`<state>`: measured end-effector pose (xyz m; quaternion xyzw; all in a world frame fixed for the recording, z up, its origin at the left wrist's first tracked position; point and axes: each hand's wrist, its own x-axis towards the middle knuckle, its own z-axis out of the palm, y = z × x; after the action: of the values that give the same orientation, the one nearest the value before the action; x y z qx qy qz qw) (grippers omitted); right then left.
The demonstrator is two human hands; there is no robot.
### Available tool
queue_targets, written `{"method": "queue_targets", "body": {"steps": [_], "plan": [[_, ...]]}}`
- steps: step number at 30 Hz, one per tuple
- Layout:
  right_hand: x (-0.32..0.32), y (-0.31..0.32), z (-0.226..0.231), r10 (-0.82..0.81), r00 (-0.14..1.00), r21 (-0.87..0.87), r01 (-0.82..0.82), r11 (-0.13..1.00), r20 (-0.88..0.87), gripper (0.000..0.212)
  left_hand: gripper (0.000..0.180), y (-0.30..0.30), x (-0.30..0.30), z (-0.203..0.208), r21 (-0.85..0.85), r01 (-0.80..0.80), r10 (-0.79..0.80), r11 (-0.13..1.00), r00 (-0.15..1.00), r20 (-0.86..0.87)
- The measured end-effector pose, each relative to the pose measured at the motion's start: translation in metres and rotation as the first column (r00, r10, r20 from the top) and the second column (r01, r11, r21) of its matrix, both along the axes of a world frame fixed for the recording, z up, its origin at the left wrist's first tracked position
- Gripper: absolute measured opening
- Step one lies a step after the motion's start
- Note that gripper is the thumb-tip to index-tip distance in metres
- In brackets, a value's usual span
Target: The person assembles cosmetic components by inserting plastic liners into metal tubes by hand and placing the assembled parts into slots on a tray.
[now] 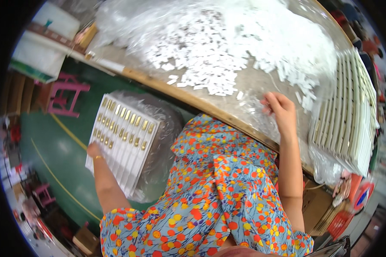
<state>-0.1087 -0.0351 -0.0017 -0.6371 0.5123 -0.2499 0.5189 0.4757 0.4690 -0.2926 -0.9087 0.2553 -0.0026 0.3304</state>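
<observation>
My right hand (280, 107) hovers above the table near its front edge, beside some crumpled clear plastic. Its fingers are curled in together, and whatever they may hold is too small to make out. At the left, my left hand (94, 150) is against the left edge of a white ribbed tray (123, 169); its fingers are mostly hidden. Rows of small gold-coloured pieces (123, 115) sit in the tray's channels, with bare channels toward the near end. Across the table from my right hand lies a wide heap of small white rectangular pieces (210, 64).
A stack of white ribbed trays (345, 111) stands at the table's right end. Clear plastic sheeting (128, 25) lies around the heap. The wooden table edge (193, 100) crosses before me. Plastic-wrapped support (158, 141) is beneath the tray. Pink stools (68, 94) stand on the green floor.
</observation>
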Motion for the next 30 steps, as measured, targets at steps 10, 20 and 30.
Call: {"method": "queue_targets", "body": {"steps": [10, 20, 30], "plan": [[0.06, -0.046, -0.008, 0.093, 0.972, -0.421, -0.179, 0.889, -0.217, 0.015, 0.039, -0.144, -0.086, 0.129, -0.933, -0.21, 0.248, -0.294, 0.925, -0.286], [0.021, -0.094, 0.0, -0.172, 0.924, -0.662, -0.105, 0.742, -0.34, 0.011, 0.038, -0.335, -0.224, 0.255, -0.812, -0.443, -0.619, -0.381, 0.774, -0.132], [0.033, -0.088, -0.012, -0.03, 0.749, -0.657, -0.56, 0.505, -0.662, 0.009, 0.037, -0.434, -0.361, 0.287, -0.666, -0.746, -0.906, -0.001, 0.282, -0.315]]}}
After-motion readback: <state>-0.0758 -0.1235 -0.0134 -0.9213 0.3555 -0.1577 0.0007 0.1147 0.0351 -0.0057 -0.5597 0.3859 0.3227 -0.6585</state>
